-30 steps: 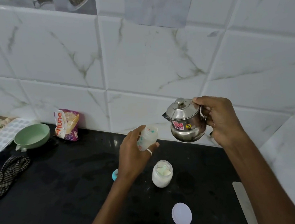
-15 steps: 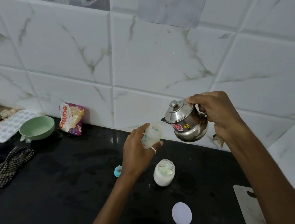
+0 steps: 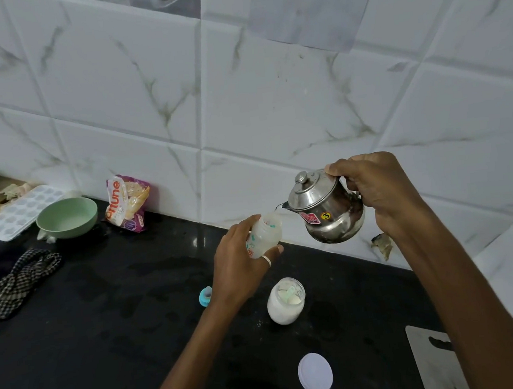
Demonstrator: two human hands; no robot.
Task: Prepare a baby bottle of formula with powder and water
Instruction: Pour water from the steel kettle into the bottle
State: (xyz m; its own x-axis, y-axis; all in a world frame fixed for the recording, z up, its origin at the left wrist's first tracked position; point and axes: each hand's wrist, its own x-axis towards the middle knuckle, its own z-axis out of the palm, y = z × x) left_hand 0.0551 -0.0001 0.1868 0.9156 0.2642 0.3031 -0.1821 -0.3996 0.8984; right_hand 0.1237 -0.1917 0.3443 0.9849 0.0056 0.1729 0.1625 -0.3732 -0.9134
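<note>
Bottle [image 3: 266,237] gripped in left fingers [image 3: 272,252], tilted kettle [image 3: 328,209] gripped in right fingers [image 3: 349,170], powder jar [image 3: 286,303] and lid [image 3: 315,373] below

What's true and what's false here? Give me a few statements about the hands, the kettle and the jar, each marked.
1. The left hand holds the baby bottle off the counter. True.
2. The right hand tips a steel kettle toward the bottle. True.
3. The powder jar is closed. False: it is open, and its white lid lies on the counter.
4. The green bowl touches the jar. False: it sits far left, by the wall.
</note>
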